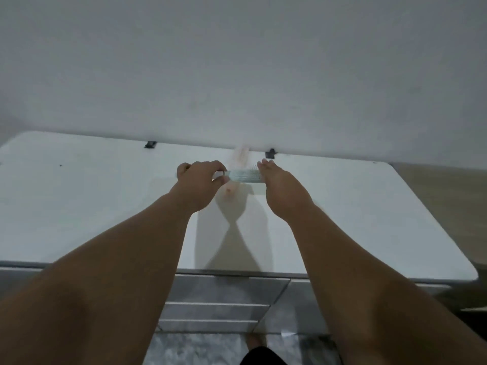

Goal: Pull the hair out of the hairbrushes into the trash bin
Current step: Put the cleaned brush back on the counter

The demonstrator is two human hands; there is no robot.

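**Both hands on 1 hairbrush, held off the tabletop near its far edge**

Left hand [199, 180] curls its fingers and thumb round the handle end of a pale green hairbrush [243, 176]. The right hand [282, 188] bunches its fingertips [263, 163] on the opposite end of the head. Neither hand is spread; each closes on the brush. It cannot be told whether the right fingertips also pinch any hair, since the bristle side is blurred.

The brush lies crosswise between the 2 hands and casts a shadow on the white tabletop [92, 206]. It hangs over the middle of the far edge, between 2 black clips [150, 144]. This split hold probably lets 1 hand steady the handle while the other works along the bristles.

Under the brush a blurred peach-coloured object [240, 157] rests on the tabletop and reaches toward the far edge. It may be a 2nd brush, but it is too smeared to say. Grey drawers [216, 304] sit below the near edge.

No trash bin is in view, so any loosened hair would have to be carried off the tabletop to reach it.
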